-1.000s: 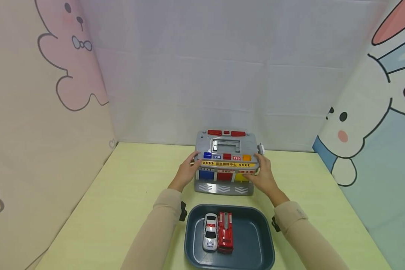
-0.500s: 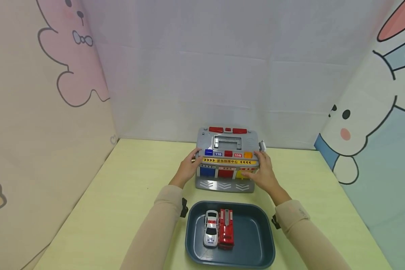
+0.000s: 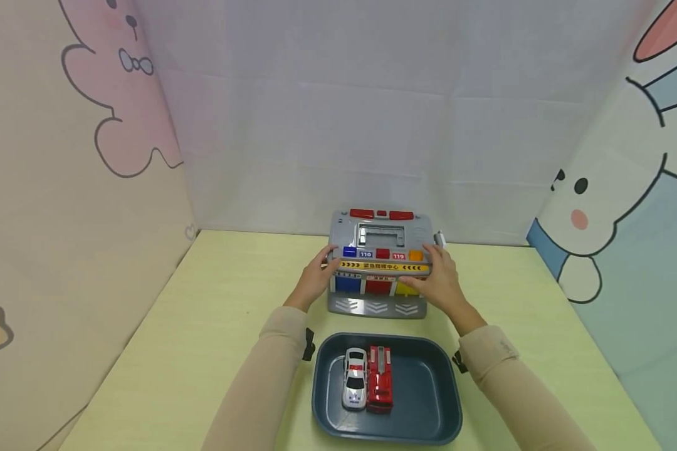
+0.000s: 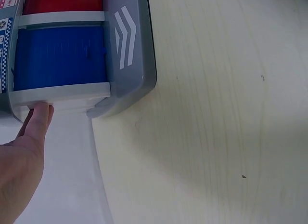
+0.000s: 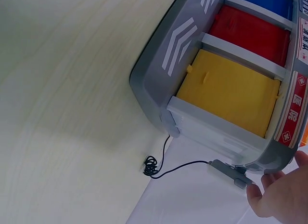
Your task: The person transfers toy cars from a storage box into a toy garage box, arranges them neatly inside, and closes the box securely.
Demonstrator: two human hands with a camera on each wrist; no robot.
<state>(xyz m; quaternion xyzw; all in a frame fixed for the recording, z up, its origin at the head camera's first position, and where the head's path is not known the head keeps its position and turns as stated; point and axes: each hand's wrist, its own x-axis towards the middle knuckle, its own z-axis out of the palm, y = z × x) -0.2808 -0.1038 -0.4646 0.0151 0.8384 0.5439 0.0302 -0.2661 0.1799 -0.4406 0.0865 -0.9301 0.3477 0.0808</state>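
A grey toy garage [image 3: 380, 235] with a carry handle and red lights on top stands at the back of the table. Its blue door [image 4: 60, 55], red door [image 5: 252, 33] and yellow door [image 5: 231, 91] look closed. My left hand [image 3: 312, 282] holds its front left corner, thumb forward, fingers against the white side wall. At the opposite corner my right hand [image 3: 446, 288] grips, fingertips by the orange button and thumb across the front above the yellow door. A small grey handset [image 5: 228, 173] on a black cord [image 5: 150, 164] sits beside the right fingers.
Nearer me, a dark blue tray [image 3: 423, 433] lies between my forearms. In it a white police car [image 3: 355, 379] and a red fire truck [image 3: 380, 379] rest side by side. Cloth walls [image 3: 316, 125] enclose the pale yellow table [image 3: 214, 338] behind and at the sides.
The right hand has shifted slightly upward on the garage, its thumb rising off the yellow door. The left hand keeps its place. The whole head view has tilted a little.
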